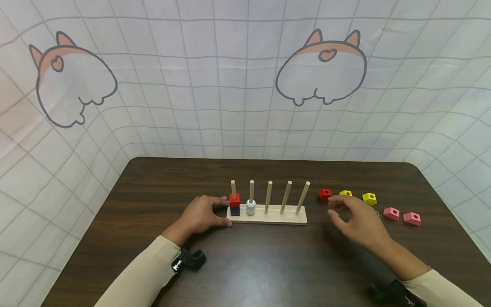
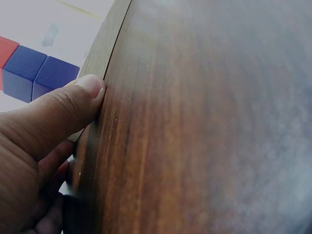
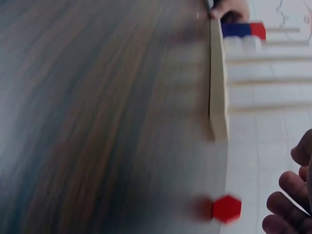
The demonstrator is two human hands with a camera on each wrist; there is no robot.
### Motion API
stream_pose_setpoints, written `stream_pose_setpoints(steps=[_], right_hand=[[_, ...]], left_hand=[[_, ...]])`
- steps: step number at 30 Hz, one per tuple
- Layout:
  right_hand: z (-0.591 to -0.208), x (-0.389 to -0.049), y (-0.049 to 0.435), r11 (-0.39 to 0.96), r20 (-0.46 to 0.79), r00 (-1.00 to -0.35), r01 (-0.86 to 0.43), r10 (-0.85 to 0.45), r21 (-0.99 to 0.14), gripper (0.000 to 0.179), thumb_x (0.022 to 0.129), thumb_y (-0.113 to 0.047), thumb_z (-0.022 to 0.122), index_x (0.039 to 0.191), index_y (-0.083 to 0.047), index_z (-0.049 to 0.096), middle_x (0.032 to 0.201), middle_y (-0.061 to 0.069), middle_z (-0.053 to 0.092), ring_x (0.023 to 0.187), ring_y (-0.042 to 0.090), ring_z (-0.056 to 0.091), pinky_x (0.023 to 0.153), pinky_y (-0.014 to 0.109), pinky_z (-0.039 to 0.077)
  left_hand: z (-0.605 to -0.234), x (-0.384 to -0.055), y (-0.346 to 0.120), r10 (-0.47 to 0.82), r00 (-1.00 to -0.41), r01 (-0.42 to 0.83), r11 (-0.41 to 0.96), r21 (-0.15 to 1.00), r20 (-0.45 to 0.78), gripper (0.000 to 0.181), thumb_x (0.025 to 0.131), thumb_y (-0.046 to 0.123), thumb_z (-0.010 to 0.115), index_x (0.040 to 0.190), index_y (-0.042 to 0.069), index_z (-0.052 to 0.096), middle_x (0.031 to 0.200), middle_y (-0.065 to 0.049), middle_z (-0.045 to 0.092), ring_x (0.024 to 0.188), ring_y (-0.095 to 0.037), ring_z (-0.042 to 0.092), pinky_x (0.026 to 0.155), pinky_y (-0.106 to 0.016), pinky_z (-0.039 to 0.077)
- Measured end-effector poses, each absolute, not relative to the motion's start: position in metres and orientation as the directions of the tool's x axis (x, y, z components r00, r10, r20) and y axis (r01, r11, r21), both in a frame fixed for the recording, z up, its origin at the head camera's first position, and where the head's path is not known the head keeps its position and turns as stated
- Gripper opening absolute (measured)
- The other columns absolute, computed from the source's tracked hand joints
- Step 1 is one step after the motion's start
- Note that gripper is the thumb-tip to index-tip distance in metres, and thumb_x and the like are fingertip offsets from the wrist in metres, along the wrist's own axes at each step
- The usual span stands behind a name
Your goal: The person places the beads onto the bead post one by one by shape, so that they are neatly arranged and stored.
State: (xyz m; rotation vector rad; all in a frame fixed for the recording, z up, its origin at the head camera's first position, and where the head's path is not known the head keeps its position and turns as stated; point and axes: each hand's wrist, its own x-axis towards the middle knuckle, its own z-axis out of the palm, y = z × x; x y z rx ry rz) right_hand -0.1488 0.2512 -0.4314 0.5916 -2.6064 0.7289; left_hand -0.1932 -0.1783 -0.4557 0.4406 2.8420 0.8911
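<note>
On the table stands a wooden peg board (image 1: 281,216) with several upright pegs. My left hand (image 1: 201,214) grips its left end, thumb along the front edge and a finger behind. The leftmost peg carries dark blue blocks (image 2: 30,68) with a red block (image 1: 234,200) above them. White beads (image 1: 251,207) sit on the second peg; the other pegs are bare. Off to the right, my right hand (image 1: 358,219) hovers with its fingers loosely bent and nothing in them. Nearest to it is a loose red hexagonal block (image 3: 227,209).
Beyond the right hand lie two yellow blocks (image 1: 369,198) and two pink blocks (image 1: 412,218). A green piece (image 1: 377,213) is mostly hidden by that hand. The dark wooden table (image 1: 253,264) ends at a white gridded curtain (image 1: 238,85) behind and at the sides.
</note>
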Motion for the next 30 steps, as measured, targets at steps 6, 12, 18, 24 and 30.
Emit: stream_pose_setpoints(steps=[6,12,18,24,30], right_hand=[[-0.432,-0.150,0.282,0.804,0.412,-0.873,-0.433,-0.261,-0.407,0.035,0.084,-0.007,0.082,0.117,-0.004,0.069,0.109,0.012,0.071,0.101,0.035,0.066,0.082,0.059,0.052],[-0.436,-0.149,0.312,0.832,0.372,-0.899,-0.379,-0.229,-0.406,0.039,0.085,-0.009,0.082,0.120,0.000,0.068,0.113,0.019,0.069,0.106,0.040,0.060,0.083,0.062,0.050],[-0.442,-0.146,0.337,0.845,0.346,-0.918,-0.336,-0.195,-0.415,0.041,0.086,-0.010,0.082,0.120,0.005,0.066,0.116,0.024,0.067,0.104,0.043,0.061,0.081,0.060,0.052],[-0.449,-0.143,0.352,0.852,0.320,-0.933,-0.299,-0.165,-0.431,0.042,0.089,-0.012,0.080,0.123,0.007,0.064,0.115,0.026,0.067,0.097,0.045,0.067,0.081,0.055,0.054],[-0.452,-0.142,0.357,0.871,0.251,-0.958,-0.240,-0.141,-0.428,0.047,0.090,-0.019,0.080,0.125,0.007,0.062,0.118,0.030,0.065,0.102,0.050,0.066,0.083,0.065,0.051]], left_hand=[[-0.454,-0.193,-0.179,0.304,-0.952,0.226,0.785,0.577,-0.041,0.054,0.072,0.040,0.094,0.121,0.024,0.078,0.133,-0.001,0.068,0.131,-0.028,0.057,0.106,-0.048,0.045],[-0.454,-0.194,-0.178,0.311,-0.949,0.230,0.782,0.579,-0.044,0.054,0.072,0.039,0.094,0.121,0.024,0.078,0.133,0.000,0.068,0.131,-0.028,0.057,0.106,-0.048,0.044],[-0.455,-0.195,-0.178,0.320,-0.947,0.243,0.781,0.575,-0.035,0.054,0.073,0.040,0.094,0.121,0.023,0.078,0.133,0.000,0.068,0.130,-0.027,0.057,0.106,-0.048,0.045],[-0.455,-0.195,-0.177,0.315,-0.948,0.240,0.784,0.573,-0.034,0.054,0.072,0.040,0.094,0.121,0.024,0.078,0.132,0.001,0.069,0.130,-0.027,0.058,0.106,-0.048,0.045],[-0.456,-0.195,-0.177,0.317,-0.948,0.242,0.785,0.570,-0.035,0.053,0.073,0.040,0.094,0.121,0.023,0.078,0.133,-0.002,0.068,0.129,-0.028,0.058,0.105,-0.049,0.045]])
